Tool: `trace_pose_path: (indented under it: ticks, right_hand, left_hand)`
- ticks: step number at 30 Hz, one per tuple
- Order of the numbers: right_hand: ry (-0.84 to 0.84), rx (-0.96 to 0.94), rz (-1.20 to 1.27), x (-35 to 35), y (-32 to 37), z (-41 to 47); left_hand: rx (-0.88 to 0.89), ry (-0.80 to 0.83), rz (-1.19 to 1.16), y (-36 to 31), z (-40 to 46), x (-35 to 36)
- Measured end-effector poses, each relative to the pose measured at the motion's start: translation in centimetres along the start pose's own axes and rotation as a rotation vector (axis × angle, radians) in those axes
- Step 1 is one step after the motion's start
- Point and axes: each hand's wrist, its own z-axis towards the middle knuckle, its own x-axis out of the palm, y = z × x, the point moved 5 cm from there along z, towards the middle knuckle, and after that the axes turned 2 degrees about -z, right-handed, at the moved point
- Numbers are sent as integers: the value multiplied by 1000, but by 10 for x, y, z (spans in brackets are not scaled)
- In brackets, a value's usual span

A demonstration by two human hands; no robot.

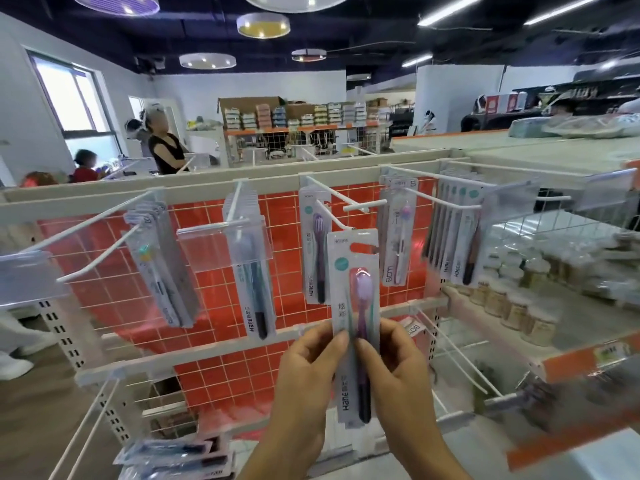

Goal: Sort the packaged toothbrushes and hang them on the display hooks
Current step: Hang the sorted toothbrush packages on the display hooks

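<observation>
Both hands up in front of the white wire-grid display rack with the red tiled backing. Left hand and right hand each have their grip clamped on 1 white carded toothbrush pack with a purple brush: left fingers on its left edge, right fingers on its right edge, around mid-height. Pack is upright, its hang slot just below the tip of the centre white hook; can't tell if the slot is on the wire yet. Lower end of the pack partly hidden behind the right hand.

On that centre hook hangs another purple-brush pack. Left of it: teal-brush packs behind a clear price-tag holder, then a tilted pack bundle at the rack's left end. Right of centre: a pink-brush pack, then a row of dark-brush packs seen edge-on; count unclear.

Bottom-left corner: a blurred pile of loose packs, cut off by the frame edge. Right shelf holds small jars, heavily blurred. Print on the packs is mostly unreadable.

Room: shop floor, dark ceiling with round lights, window at left, stacked stock at the back, people near the left wall.
</observation>
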Motion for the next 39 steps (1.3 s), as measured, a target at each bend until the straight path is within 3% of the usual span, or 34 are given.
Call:
trace_pose_path:
  ticks: [8,19,39]
  right_hand:
    - [-40,-60,-45,-1,9,22]
    - [-33,-52,-101,3,-15,39]
    - [86,-74,-403,46,-63,133]
  left_hand:
    - [77,63,50,-19,8,8]
    - [16,53,84,-6,21,2]
    - [-173,-144,200,19,46,-52]
